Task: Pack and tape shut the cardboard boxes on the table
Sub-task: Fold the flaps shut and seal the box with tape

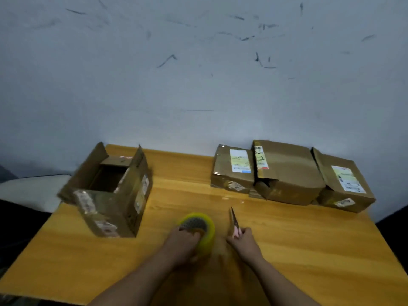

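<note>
An open cardboard box (123,202) stands at the left of the wooden table (298,246), its flaps raised and its inside dark. My left hand (184,242) grips a yellowish roll of packing tape (204,230) in the middle of the table. Just right of it, my right hand (244,240) holds scissors (234,219) by their pink handles, blades pointing away from me. Three closed cardboard boxes sit along the far right: a small one (234,171), a larger one (289,173) and a labelled one (344,184).
A scuffed grey wall (198,74) rises directly behind the table. A pale surface (33,191) lies beyond the table's left edge. Bare wood stretches between the open box and the closed boxes, and on the near right.
</note>
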The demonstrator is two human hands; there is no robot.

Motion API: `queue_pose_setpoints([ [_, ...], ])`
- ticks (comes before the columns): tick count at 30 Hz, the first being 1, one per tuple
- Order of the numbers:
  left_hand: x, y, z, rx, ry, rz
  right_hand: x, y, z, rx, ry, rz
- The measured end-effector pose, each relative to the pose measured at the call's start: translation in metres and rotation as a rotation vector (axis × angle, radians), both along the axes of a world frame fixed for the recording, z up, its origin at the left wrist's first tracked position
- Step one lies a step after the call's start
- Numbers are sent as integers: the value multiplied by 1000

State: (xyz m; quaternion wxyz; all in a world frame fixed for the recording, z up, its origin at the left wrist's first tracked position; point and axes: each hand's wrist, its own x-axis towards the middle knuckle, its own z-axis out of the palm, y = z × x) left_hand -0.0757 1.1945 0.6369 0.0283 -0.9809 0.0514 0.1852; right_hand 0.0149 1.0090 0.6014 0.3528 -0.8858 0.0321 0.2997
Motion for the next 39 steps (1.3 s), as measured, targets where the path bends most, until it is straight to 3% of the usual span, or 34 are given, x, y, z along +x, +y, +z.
queue_pose_setpoints([
  [8,-55,108,-8,-64,43,-47,-73,115,-5,62,15,-59],
  [20,-84,136,-24,38,17,-160,-122,158,-24,-108,-34,-42],
  [25,-83,137,-31,19,28,-130,-133,164,-33,-330,-110,61],
  [29,-83,137,-37,-14,27,-99,-142,164,-37,-614,-300,191],
  [33,-80,139,-33,-116,-6,3,-146,160,-40,-704,-352,341],
  [36,-78,141,-29,-287,21,151,-144,159,-33,-624,-326,296],
  [39,-72,145,-21,-616,54,392,-132,157,-18,-190,-395,85],
])
